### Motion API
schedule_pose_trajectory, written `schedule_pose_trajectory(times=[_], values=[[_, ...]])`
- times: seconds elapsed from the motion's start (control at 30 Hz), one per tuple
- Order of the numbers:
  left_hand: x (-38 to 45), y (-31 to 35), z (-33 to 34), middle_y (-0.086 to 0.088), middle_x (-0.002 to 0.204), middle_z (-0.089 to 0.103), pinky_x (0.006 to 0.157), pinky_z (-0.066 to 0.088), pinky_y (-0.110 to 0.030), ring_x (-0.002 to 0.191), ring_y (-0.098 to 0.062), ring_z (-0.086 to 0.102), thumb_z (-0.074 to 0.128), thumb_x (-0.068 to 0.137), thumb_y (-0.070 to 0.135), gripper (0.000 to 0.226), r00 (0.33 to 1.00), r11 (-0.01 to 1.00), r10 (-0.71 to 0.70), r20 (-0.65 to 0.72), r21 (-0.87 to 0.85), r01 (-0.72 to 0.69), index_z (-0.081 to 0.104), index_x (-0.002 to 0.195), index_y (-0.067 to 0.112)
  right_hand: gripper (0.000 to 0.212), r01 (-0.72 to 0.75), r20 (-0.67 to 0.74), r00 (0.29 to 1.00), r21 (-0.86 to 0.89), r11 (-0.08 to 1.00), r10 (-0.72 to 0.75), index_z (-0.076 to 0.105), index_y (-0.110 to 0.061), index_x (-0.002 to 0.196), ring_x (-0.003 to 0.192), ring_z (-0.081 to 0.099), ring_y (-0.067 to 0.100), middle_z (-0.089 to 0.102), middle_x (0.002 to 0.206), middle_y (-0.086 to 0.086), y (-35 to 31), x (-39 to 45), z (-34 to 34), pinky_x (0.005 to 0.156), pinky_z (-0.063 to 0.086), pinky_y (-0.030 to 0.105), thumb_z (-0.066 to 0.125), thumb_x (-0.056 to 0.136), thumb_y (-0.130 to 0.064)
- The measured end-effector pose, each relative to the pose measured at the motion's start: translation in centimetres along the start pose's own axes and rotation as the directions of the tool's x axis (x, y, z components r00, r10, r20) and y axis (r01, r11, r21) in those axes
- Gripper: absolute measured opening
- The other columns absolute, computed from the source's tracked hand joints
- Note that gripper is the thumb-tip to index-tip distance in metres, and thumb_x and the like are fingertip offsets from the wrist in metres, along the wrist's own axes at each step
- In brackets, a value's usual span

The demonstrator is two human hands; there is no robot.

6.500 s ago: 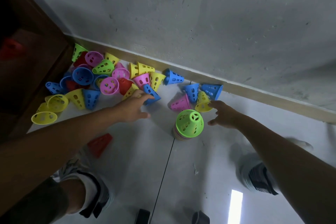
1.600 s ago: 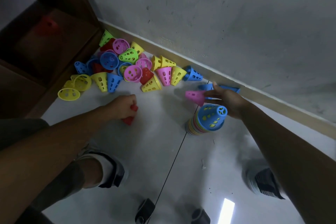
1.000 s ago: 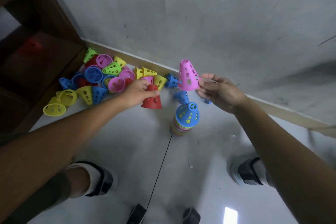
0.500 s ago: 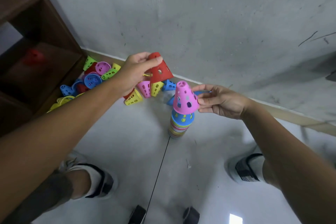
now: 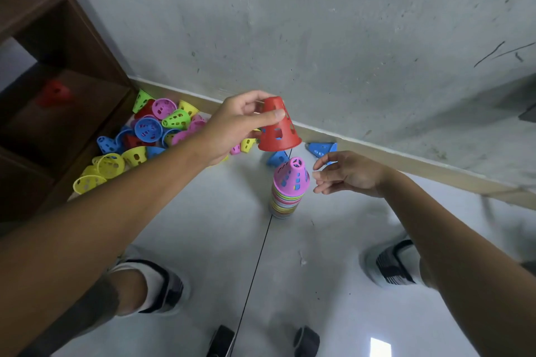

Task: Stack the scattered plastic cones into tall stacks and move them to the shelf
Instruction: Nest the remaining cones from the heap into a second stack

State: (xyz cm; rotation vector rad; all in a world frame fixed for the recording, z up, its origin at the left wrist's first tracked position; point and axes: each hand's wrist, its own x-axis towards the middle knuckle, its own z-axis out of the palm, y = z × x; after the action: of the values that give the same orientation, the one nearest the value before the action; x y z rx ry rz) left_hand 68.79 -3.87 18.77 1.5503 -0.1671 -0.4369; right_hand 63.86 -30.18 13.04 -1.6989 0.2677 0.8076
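Note:
A stack of nested cones stands on the grey floor, with a pink cone on top. My left hand grips a red perforated cone upright in the air, just above and left of the stack. My right hand hovers beside the stack's top on the right, fingers apart and holding nothing. A pile of scattered cones in yellow, blue, pink, green and red lies by the wall at the left. Two blue cones lie behind the stack.
A dark wooden shelf stands at the left, with a red cone on one of its boards. A skirting board runs along the concrete wall. My two shoes are planted on the floor below the arms.
My right hand set the pink cone on the stack and let go. My left hand carried the red cone rightwards to just above the stack.

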Motion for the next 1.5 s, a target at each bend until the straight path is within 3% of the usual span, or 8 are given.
schedule_pose_trajectory(times=[0.07,0.17,0.4,0.77,1.03,1.2,1.33,1.5], values=[[-0.1,-0.2,0.4,-0.017,0.121,0.069,0.090,0.056,-0.046,0.098,-0.020,0.064,0.079,0.081,0.020,0.044,1.000,0.999,0.012,0.019,0.031,-0.012,0.064,0.120,0.006,0.020,-0.001,-0.049,0.999,-0.005,1.000,0.001,0.060,-0.002,0.109,0.086,0.074,0.029,0.072,0.089,0.019,0.4,0.2,-0.3,0.087,0.058,0.037,0.069,0.092,-0.006],[-0.4,-0.8,1.3,-0.013,0.118,0.071,0.074,0.054,-0.018,0.090,-0.008,0.066,0.078,0.085,0.004,0.035,0.996,0.992,0.031,0.088,0.122,-0.042,0.066,0.117,0.006,0.016,0.014,-0.160,0.987,0.030,0.999,-0.009,0.063,-0.003,0.107,0.088,0.073,0.030,0.070,0.092,0.017,1.3,0.5,-0.9,0.091,0.058,0.039,0.068,0.093,-0.008],[-0.9,-4.6,2.9,0.000,0.113,0.073,0.085,0.049,-0.014,0.102,-0.004,0.066,0.085,0.078,0.011,0.039,0.979,0.949,-0.003,0.203,0.308,-0.061,0.071,0.114,0.014,0.024,0.011,-0.343,0.939,0.114,0.993,0.029,0.062,-0.002,0.115,0.090,0.072,0.029,0.072,0.105,0.017,3.5,1.0,-2.3,0.093,0.055,0.041,0.064,0.098,-0.018],[-0.5,-9.1,0.5,0.024,0.129,0.057,0.096,0.045,-0.023,0.121,-0.002,0.052,0.092,0.067,0.037,0.060,0.979,0.852,-0.077,0.186,0.523,-0.033,0.064,0.121,0.038,0.024,-0.014,-0.387,0.920,0.134,0.991,0.065,0.061,-0.005,0.118,0.097,0.073,0.030,0.073,0.108,0.014,4.4,2.4,-2.5,0.089,0.056,0.038,0.061,0.099,-0.019],[0.8,-14.2,-7.1,0.003,0.130,0.052,0.099,0.048,-0.035,0.119,-0.016,0.053,0.087,0.077,0.030,0.049,0.994,0.723,-0.102,-0.028,0.685,0.093,0.065,0.120,0.027,0.034,-0.039,-0.413,0.907,0.114,0.993,0.083,0.058,-0.013,0.127,0.096,0.066,0.025,0.062,0.123,0.015,4.8,5.3,-2.5,0.085,0.056,0.039,0.067,0.094,-0.017],[2.3,-16.4,-9.7,-0.001,0.142,0.040,0.103,0.044,-0.031,0.125,-0.020,0.048,0.081,0.083,0.022,0.058,0.991,0.579,-0.033,-0.126,0.806,0.122,0.056,0.135,0.017,0.053,-0.020,-0.454,0.890,0.051,0.998,0.041,0.049,-0.026,0.141,0.120,0.056,0.031,0.041,0.140,0.005,5.3,7.7,-2.6,0.083,0.053,0.040,0.070,0.093,-0.017],[3.2,-18.2,-11.4,0.004,0.162,0.023,0.108,0.047,-0.041,0.141,-0.019,0.038,0.075,0.089,0.026,0.064,0.992,0.452,-0.086,-0.089,0.884,0.119,0.049,0.145,0.012,0.062,-0.035,-0.451,0.891,0.045,0.998,0.052,0.043,-0.028,0.148,0.126,0.052,0.031,0.035,0.144,0.003,5.9,9.9,-2.4,0.085,0.053,0.041,0.069,0.093,-0.016],[4.6,-19.3,-12.8,-0.002,0.155,0.039,0.108,0.046,-0.045,0.140,-0.025,0.042,0.075,0.088,0.022,0.064,0.995,0.364,-0.076,-0.058,0.928,0.082,0.047,0.145,0.013,0.066,-0.077,-0.405,0.909,0.070,0.995,0.099,0.037,-0.026,0.152,0.127,0.051,0.032,0.038,0.152,0.008,6.4,12.2,-2.5,0.088,0.052,0.043,0.068,0.094,-0.016]])
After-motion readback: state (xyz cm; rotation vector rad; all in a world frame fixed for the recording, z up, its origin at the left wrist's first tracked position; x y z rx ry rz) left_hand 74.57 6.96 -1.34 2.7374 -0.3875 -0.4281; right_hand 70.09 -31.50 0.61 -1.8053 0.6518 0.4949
